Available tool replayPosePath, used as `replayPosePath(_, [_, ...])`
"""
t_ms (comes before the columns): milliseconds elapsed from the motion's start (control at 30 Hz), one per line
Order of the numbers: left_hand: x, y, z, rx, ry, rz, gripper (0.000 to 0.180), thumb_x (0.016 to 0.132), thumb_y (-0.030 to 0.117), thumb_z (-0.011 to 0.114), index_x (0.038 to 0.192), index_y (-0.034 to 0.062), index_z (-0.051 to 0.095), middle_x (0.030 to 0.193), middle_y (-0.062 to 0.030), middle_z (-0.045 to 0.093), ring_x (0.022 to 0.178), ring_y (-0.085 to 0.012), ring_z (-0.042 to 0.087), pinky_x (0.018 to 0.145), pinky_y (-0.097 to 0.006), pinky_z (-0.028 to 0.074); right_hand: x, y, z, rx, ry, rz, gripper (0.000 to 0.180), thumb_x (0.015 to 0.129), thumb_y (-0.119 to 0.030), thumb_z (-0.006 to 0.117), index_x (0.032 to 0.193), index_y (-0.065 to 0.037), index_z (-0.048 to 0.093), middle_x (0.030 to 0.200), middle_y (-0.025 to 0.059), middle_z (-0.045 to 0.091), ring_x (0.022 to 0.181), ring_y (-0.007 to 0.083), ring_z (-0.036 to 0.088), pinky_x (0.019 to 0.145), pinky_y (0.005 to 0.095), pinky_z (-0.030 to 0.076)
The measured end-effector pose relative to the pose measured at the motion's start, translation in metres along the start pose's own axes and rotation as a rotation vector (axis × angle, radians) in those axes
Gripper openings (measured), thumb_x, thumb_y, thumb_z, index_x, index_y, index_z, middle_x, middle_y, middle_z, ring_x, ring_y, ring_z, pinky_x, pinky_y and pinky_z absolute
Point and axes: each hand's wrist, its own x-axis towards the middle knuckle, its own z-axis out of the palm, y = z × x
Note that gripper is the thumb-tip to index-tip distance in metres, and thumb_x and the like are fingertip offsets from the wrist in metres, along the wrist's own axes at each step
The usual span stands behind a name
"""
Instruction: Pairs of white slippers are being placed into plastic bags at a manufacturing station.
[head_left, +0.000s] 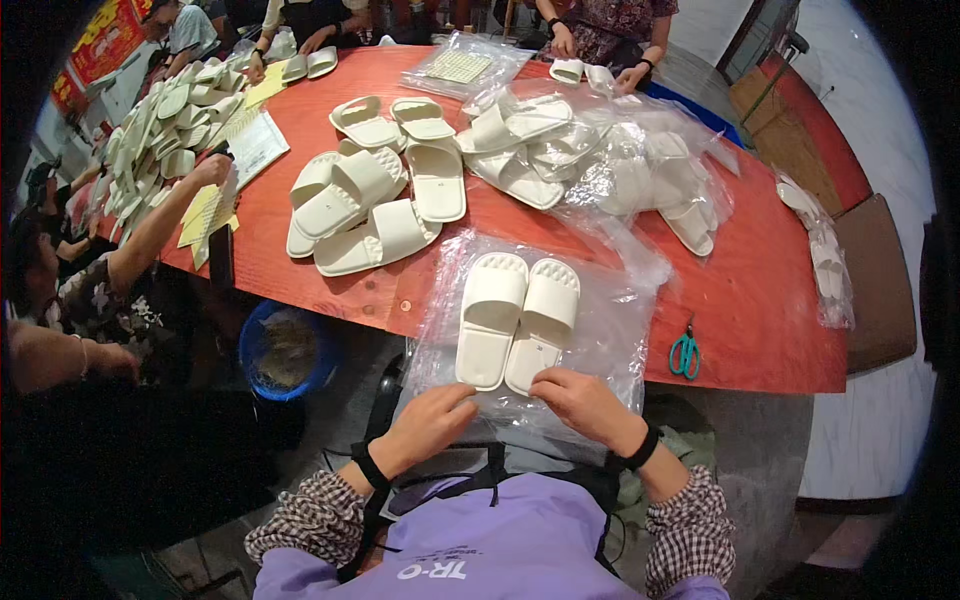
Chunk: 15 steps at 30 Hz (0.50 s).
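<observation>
Slippers (518,320), a white pair side by side inside a clear plastic bag (610,330), lie at the near edge of the red bench (760,290). Left hand (432,420) and right hand (585,403) both pinch the bag's open end, fingers closed on the film. The foam looks light and springy, the film slippery; gripping the heels through it seems safest. Beyond lie loose slippers (370,205), bagged pairs (620,160), teal scissors (685,355) and yellow paper slips (205,215).

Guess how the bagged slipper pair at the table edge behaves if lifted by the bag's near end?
The clear bag looks thin and crinkled, so probably floppy and slick. The white slipper pair looks like foam, likely light; loose inside, it may slide. Both hands, left hand and right hand, pinch the near end.
</observation>
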Motion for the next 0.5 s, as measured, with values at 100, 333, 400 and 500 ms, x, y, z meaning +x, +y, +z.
replayPosePath(100, [0.003, -0.009, 0.008, -0.021, -0.024, -0.044, 0.018, 0.080, 0.008, 0.066, 0.096, 0.0032, 0.058, 0.107, -0.0143, 0.062, 0.094, -0.0326, 0.064, 0.078, -0.039, 0.054, 0.007, 0.018, 0.010, 0.025, -0.029, 0.012, 0.023, 0.079, 0.000, 0.058, 0.102, -0.004, 0.059, 0.101, 0.0118, 0.061, 0.090, 0.0327, 0.063, 0.075, 0.0398, 0.053])
replayPosePath(333, [0.040, -0.037, 0.020, -0.065, -0.046, -0.048, 0.018, 0.081, 0.009, 0.065, 0.096, 0.0028, 0.057, 0.108, -0.0156, 0.062, 0.094, -0.0343, 0.063, 0.078, -0.040, 0.053, 0.025, 0.059, 0.028, -0.238, 0.011, 0.139, 0.020, 0.080, -0.003, 0.056, 0.100, -0.001, 0.056, 0.098, 0.0143, 0.058, 0.093, 0.0328, 0.060, 0.077, 0.0389, 0.052])
replayPosePath(400, [0.053, -0.042, 0.023, -0.039, -0.044, -0.048, 0.017, 0.082, 0.010, 0.064, 0.096, 0.0029, 0.058, 0.105, -0.0147, 0.062, 0.092, -0.0342, 0.063, 0.077, -0.041, 0.053, 0.033, 0.057, 0.026, -0.283, 0.055, 0.149, 0.025, 0.079, -0.003, 0.056, 0.105, 0.002, 0.055, 0.103, 0.0156, 0.057, 0.094, 0.0319, 0.060, 0.079, 0.0377, 0.053])
replayPosePath(500, [0.068, -0.054, 0.031, 0.020, -0.029, -0.104, 0.011, 0.083, 0.010, 0.062, 0.091, 0.0032, 0.058, 0.094, -0.0124, 0.059, 0.085, -0.0329, 0.060, 0.074, -0.043, 0.051, 0.040, 0.045, 0.024, -0.415, 0.050, 0.121, 0.038, 0.079, -0.003, 0.056, 0.116, 0.007, 0.052, 0.112, 0.0186, 0.055, 0.097, 0.0303, 0.059, 0.083, 0.0362, 0.052])
